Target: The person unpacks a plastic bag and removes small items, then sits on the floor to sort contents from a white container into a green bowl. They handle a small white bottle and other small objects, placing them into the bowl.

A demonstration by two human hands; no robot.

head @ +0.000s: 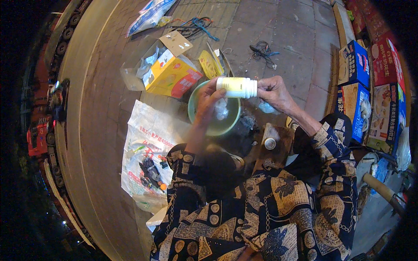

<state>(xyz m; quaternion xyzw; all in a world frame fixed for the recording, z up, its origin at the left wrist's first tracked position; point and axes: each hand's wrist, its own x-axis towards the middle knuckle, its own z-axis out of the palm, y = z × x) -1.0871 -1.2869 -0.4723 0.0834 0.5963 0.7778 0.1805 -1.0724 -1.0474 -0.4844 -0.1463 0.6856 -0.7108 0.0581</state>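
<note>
My left hand [209, 98] is wrapped around a white plastic bottle [233, 87] with a yellow label, which lies on its side in the air. At the bottle's ridged neck end, the bent fingers of my right hand [272, 91] grip or press the mouth; whether they hold a separate piece is hidden. Below both hands stands a pale green basin [228, 129], with clear crumpled plastic [221, 109] inside. A small round metal-topped container [270, 143] rests on a wooden board or low stool [284, 140] near my knees.
On the left lies a white woven sack [147, 120] bearing small odds and ends. Beyond the basin are an open yellow carton [173, 75], a smaller yellow box [210, 63] and tangled cords [263, 52]. Several drink cartons [354, 65] line the right side.
</note>
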